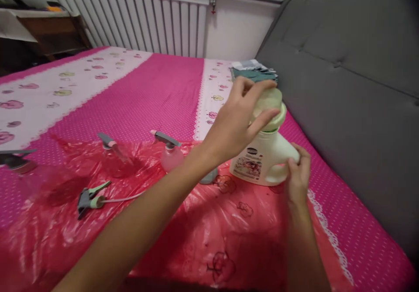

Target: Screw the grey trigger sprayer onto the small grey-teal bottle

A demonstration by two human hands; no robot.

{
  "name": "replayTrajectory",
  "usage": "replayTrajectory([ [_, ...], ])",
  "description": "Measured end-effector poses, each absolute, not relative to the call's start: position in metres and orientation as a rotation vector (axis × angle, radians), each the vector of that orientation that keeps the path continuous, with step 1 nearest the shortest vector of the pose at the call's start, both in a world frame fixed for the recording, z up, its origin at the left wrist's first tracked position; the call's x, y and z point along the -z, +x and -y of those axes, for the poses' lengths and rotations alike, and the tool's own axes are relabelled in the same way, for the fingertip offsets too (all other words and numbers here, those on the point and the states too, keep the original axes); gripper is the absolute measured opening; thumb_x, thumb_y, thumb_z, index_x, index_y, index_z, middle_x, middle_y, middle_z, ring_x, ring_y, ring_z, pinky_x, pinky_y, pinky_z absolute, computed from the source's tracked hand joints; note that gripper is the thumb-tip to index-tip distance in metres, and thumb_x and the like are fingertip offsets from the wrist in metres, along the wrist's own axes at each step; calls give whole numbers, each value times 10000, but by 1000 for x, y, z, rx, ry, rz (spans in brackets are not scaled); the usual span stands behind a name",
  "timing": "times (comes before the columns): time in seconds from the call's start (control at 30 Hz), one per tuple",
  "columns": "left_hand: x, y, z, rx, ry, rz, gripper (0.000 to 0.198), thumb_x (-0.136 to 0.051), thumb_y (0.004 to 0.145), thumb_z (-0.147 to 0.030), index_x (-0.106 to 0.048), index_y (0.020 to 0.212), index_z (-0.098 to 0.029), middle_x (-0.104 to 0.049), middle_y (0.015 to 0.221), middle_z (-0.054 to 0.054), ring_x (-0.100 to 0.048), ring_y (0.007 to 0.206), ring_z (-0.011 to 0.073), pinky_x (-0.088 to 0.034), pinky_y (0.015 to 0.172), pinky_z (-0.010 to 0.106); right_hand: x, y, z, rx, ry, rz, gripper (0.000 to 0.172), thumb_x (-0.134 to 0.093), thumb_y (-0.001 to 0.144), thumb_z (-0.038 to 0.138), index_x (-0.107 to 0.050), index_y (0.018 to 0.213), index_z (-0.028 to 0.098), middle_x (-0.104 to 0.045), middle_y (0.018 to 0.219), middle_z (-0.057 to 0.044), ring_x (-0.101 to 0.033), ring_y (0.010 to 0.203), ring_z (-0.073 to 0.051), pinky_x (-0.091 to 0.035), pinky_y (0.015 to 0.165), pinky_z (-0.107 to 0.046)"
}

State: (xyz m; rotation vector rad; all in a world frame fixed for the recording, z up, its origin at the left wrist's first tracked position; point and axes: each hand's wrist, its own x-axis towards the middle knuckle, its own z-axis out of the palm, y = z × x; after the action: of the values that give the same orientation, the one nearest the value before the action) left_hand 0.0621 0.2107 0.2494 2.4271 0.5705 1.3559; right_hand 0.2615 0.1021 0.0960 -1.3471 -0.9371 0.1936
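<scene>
A white detergent jug (265, 152) with a printed label stands upright on a red plastic sheet (255, 239). My left hand (240, 115) reaches across to its top, fingers and thumb closed around the pale green cap (271, 102). The cap is at the jug's neck; I cannot tell whether it is loose. On the right side, my right hand (298, 176) grips the jug's handle. Behind my left forearm, a small greyish item (209, 176) is partly hidden. Left of that forearm lies a detached spray trigger head (90, 199) with a thin tube.
Three spray bottles stand on the left: one at the edge (26, 174), a pinkish clear one (116, 159) and a round one (172, 157). Folded cloths (255, 71) lie behind the jug. A grey padded headboard (347, 65) borders the pink bed (157, 95); a radiator (137, 19) is behind.
</scene>
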Motion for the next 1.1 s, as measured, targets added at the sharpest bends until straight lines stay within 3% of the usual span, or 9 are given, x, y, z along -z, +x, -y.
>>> replayTrajectory([
  [0.23,-247,73,-220,-927,2540,-462,333,-508,1000,-266,-584,1318,-204,-569,1295,125,-620,1102,231,-527,1009,400,-95,259,-104,-280,-1323,953,632,-610,930,640,-509,1389,219,-509,1431,-96,-511,1302,-258,-372,1167,-483],
  [0.4,-255,74,-234,-741,2340,-189,440,-444,806,-84,-605,1193,-218,-641,1264,71,-606,1174,215,-501,1054,395,-89,261,-106,-297,-1284,962,622,-608,937,641,-515,1385,218,-518,1407,-88,-510,1300,-250,-358,1179,-469],
  [0.53,-249,87,-226,-844,2241,-254,191,-481,949,-219,-640,1054,-212,-651,1200,73,-577,1210,236,-468,1103,422,-89,264,-104,-326,-1297,952,618,-596,953,636,-512,1412,231,-518,1412,-79,-506,1284,-240,-392,1128,-423],
  [0.6,-246,93,-221,-985,2293,-420,201,-537,984,-317,-660,1106,-215,-631,1197,88,-546,1247,279,-429,1139,488,-89,266,-104,-346,-1305,935,641,-617,938,643,-509,1410,223,-525,1399,-80,-516,1253,-232,-403,1104,-403],
  [0.67,-247,95,-219,-1035,2336,-486,300,-525,982,-261,-626,1264,-240,-622,1235,88,-544,1260,294,-422,1139,520,-89,268,-105,-354,-1313,928,664,-622,925,655,-501,1406,213,-531,1378,-86,-536,1204,-224,-418,1076,-389],
  [0.77,-252,94,-218,-886,2327,-250,488,-431,926,-94,-572,1355,-278,-646,1318,55,-594,1250,254,-479,1098,458,-87,269,-106,-352,-1327,925,659,-584,932,675,-495,1398,218,-532,1356,-81,-539,1175,-218,-422,1056,-379],
  [0.83,-253,97,-216,-822,2290,-133,440,-459,901,-93,-614,1280,-252,-665,1329,55,-624,1222,243,-515,1054,420,-86,269,-105,-337,-1334,913,641,-560,939,684,-501,1382,224,-524,1359,-71,-520,1202,-218,-406,1073,-377],
  [0.97,-246,119,-215,-967,2194,-269,203,-641,900,-257,-673,1085,-180,-719,1032,74,-679,1007,237,-552,947,405,-83,270,-104,-318,-1340,889,637,-565,926,686,-504,1352,217,-520,1346,-67,-503,1215,-222,-395,1078,-380],
  [1.1,-249,129,-229,-681,2169,-4,409,-705,895,-386,-666,1265,-216,-716,884,38,-711,917,228,-574,905,383,-79,275,-105,-293,-1311,851,621,-519,909,712,-502,1249,193,-542,1218,-60,-526,1142,-214,-408,1036,-365],
])
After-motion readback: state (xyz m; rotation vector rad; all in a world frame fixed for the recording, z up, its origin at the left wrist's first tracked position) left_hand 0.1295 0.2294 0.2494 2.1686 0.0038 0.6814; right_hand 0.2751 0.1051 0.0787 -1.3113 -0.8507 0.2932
